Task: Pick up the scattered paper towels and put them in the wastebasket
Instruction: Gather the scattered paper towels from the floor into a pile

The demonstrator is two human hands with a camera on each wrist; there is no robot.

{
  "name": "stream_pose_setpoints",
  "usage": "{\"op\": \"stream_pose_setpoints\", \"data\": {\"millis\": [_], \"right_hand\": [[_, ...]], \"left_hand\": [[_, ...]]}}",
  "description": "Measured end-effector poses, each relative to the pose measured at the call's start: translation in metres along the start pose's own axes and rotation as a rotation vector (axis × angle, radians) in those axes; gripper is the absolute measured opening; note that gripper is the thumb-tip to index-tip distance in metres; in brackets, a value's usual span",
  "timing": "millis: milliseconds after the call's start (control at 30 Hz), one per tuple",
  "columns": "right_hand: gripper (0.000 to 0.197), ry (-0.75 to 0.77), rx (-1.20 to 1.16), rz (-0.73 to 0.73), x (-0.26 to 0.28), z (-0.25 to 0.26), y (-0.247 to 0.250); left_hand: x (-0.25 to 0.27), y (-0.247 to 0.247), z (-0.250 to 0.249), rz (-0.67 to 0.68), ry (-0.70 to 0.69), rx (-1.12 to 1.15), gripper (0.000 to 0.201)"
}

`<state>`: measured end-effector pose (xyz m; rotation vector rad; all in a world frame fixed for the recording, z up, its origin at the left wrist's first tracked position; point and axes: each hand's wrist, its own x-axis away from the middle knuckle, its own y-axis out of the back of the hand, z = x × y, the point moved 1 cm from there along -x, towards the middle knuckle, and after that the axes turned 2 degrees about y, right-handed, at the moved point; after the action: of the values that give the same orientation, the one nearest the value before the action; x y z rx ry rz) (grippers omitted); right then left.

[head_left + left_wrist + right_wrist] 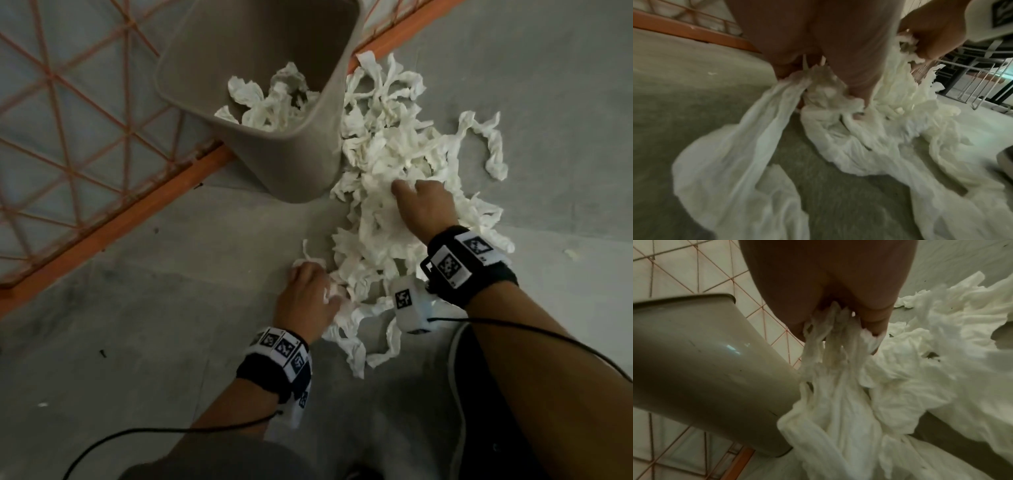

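Observation:
A heap of crumpled white paper towels (387, 161) lies on the grey floor, right of a taupe wastebasket (308, 161) that holds several towels inside (270, 102). My left hand (308, 291) is at the heap's near left edge, fingers curled round a bunch of towels (818, 87). My right hand (424, 202) is in the middle of the heap, gripping a bundle of towel strands (834, 337) that hangs from its fingers. The wastebasket (705, 361) stands close to the left of that hand.
An orange metal frame with wire mesh (102, 219) runs diagonally behind and left of the wastebasket. A long twisted towel (493, 150) lies apart at the far right. Black cables (548, 339) trail from both wrist bands. A wire rack (982, 78) stands beyond the heap.

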<state>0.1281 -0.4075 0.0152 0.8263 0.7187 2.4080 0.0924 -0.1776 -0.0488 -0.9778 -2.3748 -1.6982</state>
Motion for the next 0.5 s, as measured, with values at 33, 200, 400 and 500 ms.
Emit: {"op": "stream_pose_setpoints", "data": {"millis": [33,200,400,500], "right_hand": [[0.039,0.019,-0.009,-0.029,0.001,-0.001,0.001],[0.016,0.121,-0.140,-0.183,0.008,-0.010,0.007],[0.034,0.050,-0.290,-0.124,0.012,-0.032,0.006],[0.041,-0.027,-0.298,0.012,0.018,-0.037,0.002]], "left_hand": [[0.000,-0.003,0.000,-0.013,-0.031,0.027,0.016],[0.002,0.018,0.003,-0.170,-0.038,0.328,0.023],[-0.005,0.067,-0.014,-0.439,-0.106,0.452,0.023],[-0.018,0.070,-0.024,-0.458,-0.079,0.354,0.012]]}}
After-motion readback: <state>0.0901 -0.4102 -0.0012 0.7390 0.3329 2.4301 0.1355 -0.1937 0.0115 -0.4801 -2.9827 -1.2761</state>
